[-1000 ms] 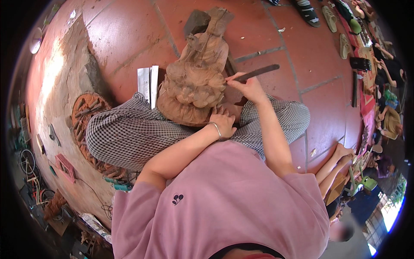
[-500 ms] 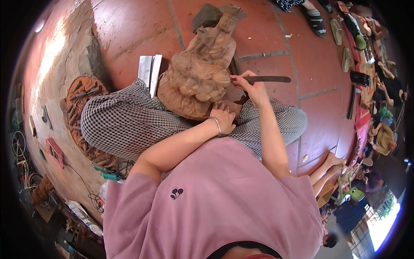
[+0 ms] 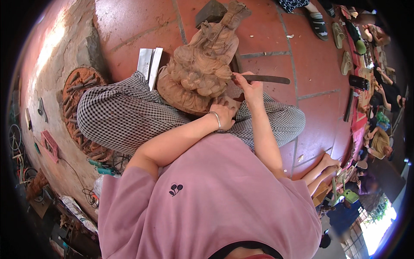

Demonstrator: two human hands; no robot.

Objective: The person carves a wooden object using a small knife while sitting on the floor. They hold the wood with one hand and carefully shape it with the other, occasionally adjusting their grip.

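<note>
A brown wooden carving [image 3: 200, 71] of a seated figure on a petalled base lies tilted between my crossed legs, its top pointing away from me. My left hand [image 3: 223, 115], wearing a bracelet, grips the near edge of the base with bent fingers. In my right hand [image 3: 251, 90] is a dark, flat, slightly curved file [image 3: 269, 79], pinched near its left end, with the rounded end sticking out to the right. The file's left tip meets the right side of the carving; the exact contact is hidden by my fingers.
A dark block [image 3: 210, 13] stands by the carving's top. Metal strips [image 3: 151, 67] lie beside my left knee. Farther left, a round tray [image 3: 73, 116] holds several carving tools and wood dust. Sandals [image 3: 338, 34], a phone [image 3: 359, 82] and other people are to the right.
The view has shifted slightly. The carving's upper part shows more clearly now, turned a little to the right. My hands keep nearly the same places, the file still in the right.
</note>
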